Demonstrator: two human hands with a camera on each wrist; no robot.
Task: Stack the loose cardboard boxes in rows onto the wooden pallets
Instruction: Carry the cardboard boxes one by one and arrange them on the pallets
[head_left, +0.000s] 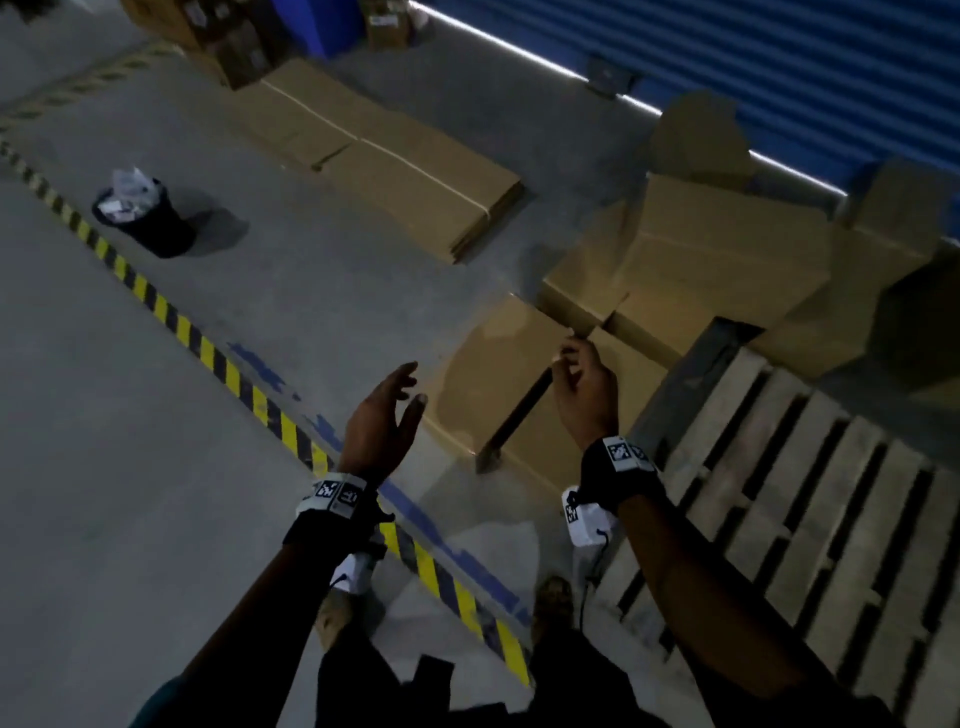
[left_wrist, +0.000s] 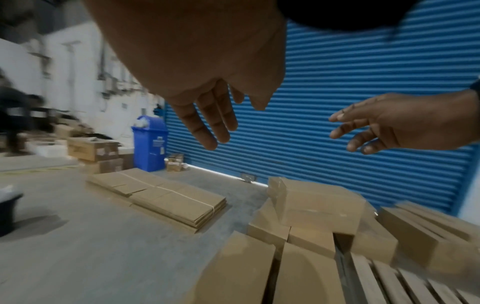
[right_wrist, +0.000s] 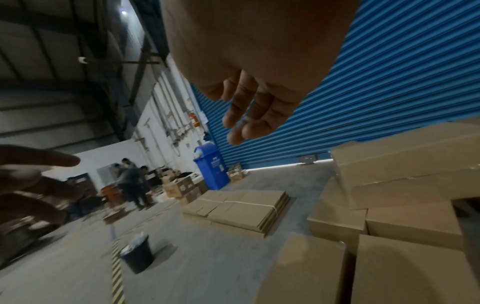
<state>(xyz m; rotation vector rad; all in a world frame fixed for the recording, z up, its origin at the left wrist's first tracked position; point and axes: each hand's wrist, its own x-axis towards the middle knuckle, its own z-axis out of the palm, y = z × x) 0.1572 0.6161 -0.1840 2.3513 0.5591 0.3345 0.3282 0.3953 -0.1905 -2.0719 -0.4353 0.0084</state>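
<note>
Several plain brown cardboard boxes lie in a loose heap on the floor by the blue shutter. The nearest box (head_left: 498, 364) (left_wrist: 241, 271) (right_wrist: 306, 273) sits right below my hands, with a dark gap beside it. More boxes (head_left: 717, 249) (left_wrist: 317, 203) (right_wrist: 405, 168) pile up behind it. A wooden pallet (head_left: 810, 509) (left_wrist: 389, 283) lies bare at my right. My left hand (head_left: 395, 395) (left_wrist: 218, 123) hovers above the near box's left side, fingers spread, holding nothing. My right hand (head_left: 576, 358) (right_wrist: 249, 119) hovers over that box's far edge, fingers loosely bent, empty.
Bundles of flattened cardboard (head_left: 384, 150) (right_wrist: 239, 209) lie on the concrete floor ahead. A black bin (head_left: 145, 213) (right_wrist: 137, 257) stands at the left near a yellow-black floor stripe (head_left: 208, 353). A blue bin (left_wrist: 150, 144) and other people (right_wrist: 130, 181) are further off.
</note>
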